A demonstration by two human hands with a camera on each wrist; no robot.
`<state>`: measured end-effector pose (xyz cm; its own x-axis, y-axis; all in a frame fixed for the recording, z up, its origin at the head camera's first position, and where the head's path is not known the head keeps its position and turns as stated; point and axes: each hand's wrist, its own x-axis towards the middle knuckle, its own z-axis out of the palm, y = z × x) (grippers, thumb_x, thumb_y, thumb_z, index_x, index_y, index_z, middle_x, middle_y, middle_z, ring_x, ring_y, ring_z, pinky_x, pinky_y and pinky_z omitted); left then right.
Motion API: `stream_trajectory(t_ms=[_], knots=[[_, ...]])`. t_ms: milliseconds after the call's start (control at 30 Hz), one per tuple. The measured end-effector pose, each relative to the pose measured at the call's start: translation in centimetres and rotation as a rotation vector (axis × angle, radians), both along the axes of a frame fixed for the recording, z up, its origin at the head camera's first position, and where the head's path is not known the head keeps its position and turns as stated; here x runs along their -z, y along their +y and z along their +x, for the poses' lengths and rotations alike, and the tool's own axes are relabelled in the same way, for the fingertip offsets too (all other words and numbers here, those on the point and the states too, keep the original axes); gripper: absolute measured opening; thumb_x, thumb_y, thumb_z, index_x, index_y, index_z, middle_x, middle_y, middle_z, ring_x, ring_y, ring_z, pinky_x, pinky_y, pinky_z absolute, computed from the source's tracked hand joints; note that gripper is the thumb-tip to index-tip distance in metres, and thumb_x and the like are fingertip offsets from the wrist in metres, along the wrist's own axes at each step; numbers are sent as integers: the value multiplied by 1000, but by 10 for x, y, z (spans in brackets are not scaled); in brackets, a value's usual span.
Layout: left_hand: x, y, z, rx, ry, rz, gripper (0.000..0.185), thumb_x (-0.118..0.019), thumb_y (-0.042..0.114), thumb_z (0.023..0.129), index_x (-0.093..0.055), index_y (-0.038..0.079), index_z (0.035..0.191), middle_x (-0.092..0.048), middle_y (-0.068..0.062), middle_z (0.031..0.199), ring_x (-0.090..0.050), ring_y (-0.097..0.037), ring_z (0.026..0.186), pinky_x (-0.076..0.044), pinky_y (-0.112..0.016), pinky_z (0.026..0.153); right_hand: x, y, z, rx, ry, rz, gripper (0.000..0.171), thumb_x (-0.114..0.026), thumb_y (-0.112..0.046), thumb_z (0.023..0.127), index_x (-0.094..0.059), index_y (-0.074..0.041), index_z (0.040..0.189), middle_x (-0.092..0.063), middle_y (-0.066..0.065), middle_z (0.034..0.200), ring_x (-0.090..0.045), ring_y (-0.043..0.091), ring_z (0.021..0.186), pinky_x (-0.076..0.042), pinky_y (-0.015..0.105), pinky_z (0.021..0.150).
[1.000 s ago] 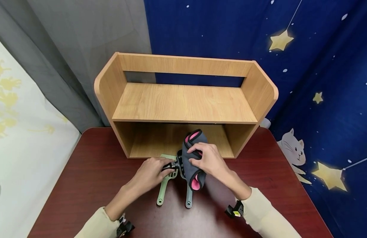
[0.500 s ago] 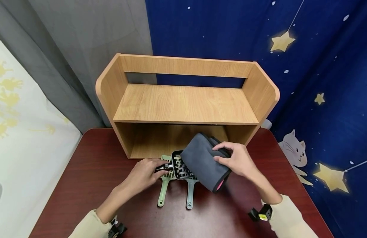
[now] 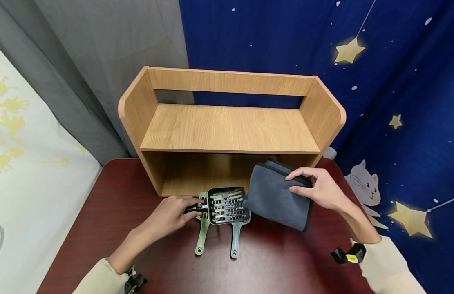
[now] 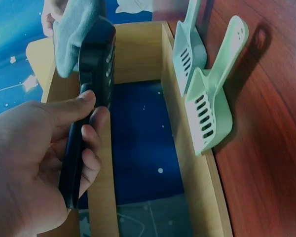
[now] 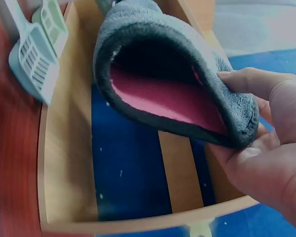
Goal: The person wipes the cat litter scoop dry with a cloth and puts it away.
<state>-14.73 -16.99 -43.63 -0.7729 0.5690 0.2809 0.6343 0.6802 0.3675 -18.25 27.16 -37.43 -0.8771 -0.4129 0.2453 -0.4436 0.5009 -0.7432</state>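
Observation:
My left hand (image 3: 169,216) grips the handle of a black slotted litter scoop (image 3: 227,208), raised above the table; in the left wrist view the fingers curl round its black handle (image 4: 73,163). In my right hand (image 3: 324,190), a dark grey cloth (image 3: 276,196) with black edging is pinched between thumb and fingers. The right wrist view shows its pink inner side (image 5: 163,101) and its folded, curved shape. The cloth's left corner meets the scoop's right end. Below the black scoop lie a green litter scoop (image 3: 202,237) and a blue-grey litter scoop (image 3: 235,241), their heads partly hidden.
A two-level wooden shelf (image 3: 228,126) stands at the back of the dark red table (image 3: 271,265). Its lower front edge lies just behind the scoops. Grey and blue star-patterned curtains (image 3: 256,36) hang behind it.
My right hand has moved right with the cloth, which has come off most of the black scoop and spread wider. The scoop's slotted head now shows. My left hand has shifted slightly left.

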Motion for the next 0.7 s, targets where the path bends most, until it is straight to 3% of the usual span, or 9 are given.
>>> stream_trajectory(t_ms=[67,167,300,400,500,567,633,700], knots=[[-1,-3,0,18,11,-8,30,-82,19,93,-79,7,120,-80,-5,115,-77,-19,96,-61,-43,81,-2,5,-1,-19,29,27,25,-83,-6,92,-79,-19,113,-75,2,104,-60,14,83,-48,25,71],[-2,-5,1,45,10,-5,27,-81,19,94,-80,7,119,-80,-3,112,-74,-11,85,-60,-39,78,-1,8,-4,-43,59,52,27,-82,-4,92,-79,-20,114,-76,0,105,-61,13,86,-49,23,73],[-4,-4,1,90,-31,29,28,-81,18,94,-79,6,120,-80,-5,113,-56,3,69,-56,-32,75,7,2,-13,-83,96,73,28,-82,-4,92,-79,-21,115,-76,-2,106,-63,12,91,-49,19,80],[-7,1,0,129,-73,48,29,-80,18,95,-79,7,122,-79,-6,116,-44,5,64,-53,-30,75,18,-8,-21,-125,123,66,27,-81,-4,92,-79,-19,114,-77,-3,108,-65,12,94,-48,17,86],[-8,9,-1,160,-94,47,29,-80,19,96,-79,8,123,-79,-5,117,-57,4,72,-57,-32,80,26,-21,-28,-178,133,32,26,-80,-2,93,-79,-17,115,-78,-1,109,-67,13,98,-48,17,90],[-8,13,-1,179,-104,46,29,-80,19,96,-79,9,123,-79,-5,118,-69,-2,87,-60,-35,85,30,-30,-32,-213,119,3,26,-78,0,94,-79,-15,115,-78,0,110,-69,14,102,-48,18,94],[-8,17,-1,198,-109,45,29,-80,19,96,-79,9,123,-79,-4,118,-74,-10,104,-60,-38,90,33,-40,-35,-246,100,-26,25,-77,0,95,-78,-14,115,-78,1,112,-69,14,106,-48,20,98],[-9,21,-2,216,-110,46,29,-80,19,96,-79,8,123,-79,-4,119,-74,-15,111,-60,-39,92,35,-50,-39,-269,73,-52,24,-76,-1,96,-79,-14,116,-78,1,114,-69,13,109,-48,21,100]])
